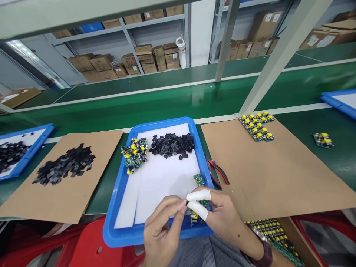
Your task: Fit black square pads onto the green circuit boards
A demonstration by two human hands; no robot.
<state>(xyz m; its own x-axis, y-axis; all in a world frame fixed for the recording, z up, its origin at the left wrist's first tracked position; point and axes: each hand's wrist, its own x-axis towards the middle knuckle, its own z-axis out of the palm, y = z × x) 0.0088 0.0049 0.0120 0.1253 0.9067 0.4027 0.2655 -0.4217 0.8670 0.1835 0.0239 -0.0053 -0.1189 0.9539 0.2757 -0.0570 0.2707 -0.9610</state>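
- The right hand, two fingers capped in white cots, pinches a small board over the near edge of the blue tray.
- The left hand pinches a tiny black part at the board's left side; the piece itself is too small to make out.
- The step looks like fitting a black piece to the board; it likely goes best with the board held steady and the piece squared before pressing.
- Far in the tray lie black pieces and a board pile; one board sits near the right rim.
- Red cutters lie just right of the tray on cardboard.
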